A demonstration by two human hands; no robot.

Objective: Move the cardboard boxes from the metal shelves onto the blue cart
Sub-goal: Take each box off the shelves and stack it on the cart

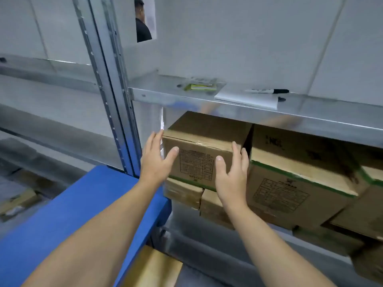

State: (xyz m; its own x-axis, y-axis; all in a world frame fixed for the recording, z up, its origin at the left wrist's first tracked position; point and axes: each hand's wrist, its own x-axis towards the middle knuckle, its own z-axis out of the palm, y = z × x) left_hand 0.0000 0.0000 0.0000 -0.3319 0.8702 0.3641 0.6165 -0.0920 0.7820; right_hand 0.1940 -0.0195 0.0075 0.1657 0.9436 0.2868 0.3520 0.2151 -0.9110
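A brown cardboard box (199,146) with a printed label sits on top of smaller boxes on the metal shelf (228,104), just under the upper shelf board. My left hand (155,160) lies flat against its left side, thumb on the front face. My right hand (232,170) is pressed to its right front corner, fingers reaching into the gap beside a larger box (290,183). The blue cart (68,208) is at lower left, its top deck bare, with a box (153,268) on its lower level.
More cardboard boxes fill the shelf to the right (356,206). On the upper shelf board lie a black marker (269,91), white paper (246,98) and a green notepad (201,87). A steel upright (112,100) stands left of the box. A person (142,21) shows through a wall opening.
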